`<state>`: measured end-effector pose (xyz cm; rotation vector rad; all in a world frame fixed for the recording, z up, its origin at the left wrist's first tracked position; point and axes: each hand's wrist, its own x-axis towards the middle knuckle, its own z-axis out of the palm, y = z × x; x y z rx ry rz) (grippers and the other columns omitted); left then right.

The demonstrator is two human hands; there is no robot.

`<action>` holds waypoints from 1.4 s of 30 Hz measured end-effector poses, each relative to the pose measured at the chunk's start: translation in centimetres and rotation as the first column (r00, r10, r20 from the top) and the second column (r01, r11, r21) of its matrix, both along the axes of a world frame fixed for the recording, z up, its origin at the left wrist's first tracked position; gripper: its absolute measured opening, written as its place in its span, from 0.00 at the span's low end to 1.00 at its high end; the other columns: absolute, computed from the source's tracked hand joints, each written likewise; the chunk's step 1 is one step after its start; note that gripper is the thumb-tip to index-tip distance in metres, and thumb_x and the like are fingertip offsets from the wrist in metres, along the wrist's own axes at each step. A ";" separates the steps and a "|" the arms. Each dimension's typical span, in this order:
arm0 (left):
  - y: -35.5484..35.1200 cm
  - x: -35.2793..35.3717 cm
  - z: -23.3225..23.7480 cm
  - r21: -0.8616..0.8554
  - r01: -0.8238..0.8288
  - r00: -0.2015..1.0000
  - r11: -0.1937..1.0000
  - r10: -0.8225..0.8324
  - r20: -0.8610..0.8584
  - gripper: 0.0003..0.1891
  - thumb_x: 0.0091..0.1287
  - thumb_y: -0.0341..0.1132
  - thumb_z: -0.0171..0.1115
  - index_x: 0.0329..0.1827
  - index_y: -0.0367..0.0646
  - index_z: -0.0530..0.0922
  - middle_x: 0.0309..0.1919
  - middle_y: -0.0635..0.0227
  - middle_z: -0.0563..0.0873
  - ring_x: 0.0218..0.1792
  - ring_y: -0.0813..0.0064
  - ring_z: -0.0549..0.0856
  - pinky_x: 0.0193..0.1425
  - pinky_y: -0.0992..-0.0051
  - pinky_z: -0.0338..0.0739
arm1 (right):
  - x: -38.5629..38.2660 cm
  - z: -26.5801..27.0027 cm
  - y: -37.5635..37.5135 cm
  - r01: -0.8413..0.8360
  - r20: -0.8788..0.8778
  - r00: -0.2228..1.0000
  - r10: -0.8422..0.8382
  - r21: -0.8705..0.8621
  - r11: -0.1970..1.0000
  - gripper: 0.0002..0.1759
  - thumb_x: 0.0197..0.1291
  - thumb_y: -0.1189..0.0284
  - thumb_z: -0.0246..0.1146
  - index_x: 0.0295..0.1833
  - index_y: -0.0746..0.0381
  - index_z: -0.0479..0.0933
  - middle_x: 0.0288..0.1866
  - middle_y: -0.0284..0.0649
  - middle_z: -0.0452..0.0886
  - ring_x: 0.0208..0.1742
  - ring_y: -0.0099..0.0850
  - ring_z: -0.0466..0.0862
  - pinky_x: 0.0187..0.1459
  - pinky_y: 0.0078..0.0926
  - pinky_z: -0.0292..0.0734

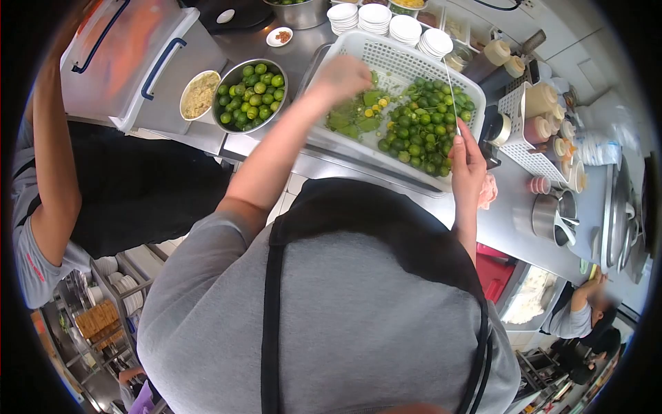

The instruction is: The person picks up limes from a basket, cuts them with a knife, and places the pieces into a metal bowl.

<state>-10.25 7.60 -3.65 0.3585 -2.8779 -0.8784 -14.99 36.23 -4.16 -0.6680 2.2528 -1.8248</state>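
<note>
Green limes (427, 127) fill the right part of a white perforated basket (386, 50). Leaves (355, 117) and a few yellow pieces (376, 109) lie in its left part. Blurred by motion, my left hand (343, 77) is over the basket's left side; whether it holds anything is hidden. At the basket's right edge, my right hand (467, 160) grips a knife (452, 93) by its handle, with the thin blade pointing up and away. A steel bowl of limes (249, 96) stands left of the basket.
A bowl of pale food (200, 95) and a plastic box (117, 62) stand left. White bowls (372, 19) are stacked behind the basket. At right are a bottle rack (517, 131) and steel pots (548, 214). A co-worker's arm (52, 159) is at far left; another person (586, 310) is lower right.
</note>
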 end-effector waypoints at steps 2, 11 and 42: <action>3.5 -4.2 -4.3 -0.107 0.027 0.981 0.994 -0.006 0.194 0.10 0.49 0.34 0.67 0.34 0.41 0.84 0.31 0.59 0.85 0.35 0.63 0.84 0.43 0.68 0.76 | 0.2 0.0 0.1 -0.005 -0.013 1.000 0.005 -0.004 1.000 0.19 0.66 0.67 0.54 0.62 0.57 0.71 0.23 0.24 0.67 0.23 0.12 0.62 0.24 0.09 0.56; 4.3 -8.1 -7.4 0.176 0.129 0.953 0.976 -0.171 0.252 0.16 0.52 0.38 0.70 0.40 0.38 0.82 0.33 0.54 0.85 0.38 0.66 0.84 0.45 0.69 0.78 | 0.7 -0.5 0.7 0.015 0.023 1.000 -0.014 -0.020 1.000 0.18 0.65 0.69 0.55 0.60 0.59 0.73 0.25 0.26 0.70 0.25 0.14 0.65 0.26 0.11 0.60; 7.7 1.0 2.5 0.934 0.242 0.925 0.262 0.229 -0.304 0.11 0.59 0.27 0.64 0.43 0.34 0.76 0.37 0.62 0.83 0.39 0.74 0.83 0.47 0.74 0.79 | 1.9 1.2 -2.7 -0.056 -0.169 0.984 0.058 0.017 0.998 0.16 0.63 0.72 0.56 0.56 0.63 0.74 0.50 0.46 0.80 0.50 0.32 0.81 0.51 0.24 0.72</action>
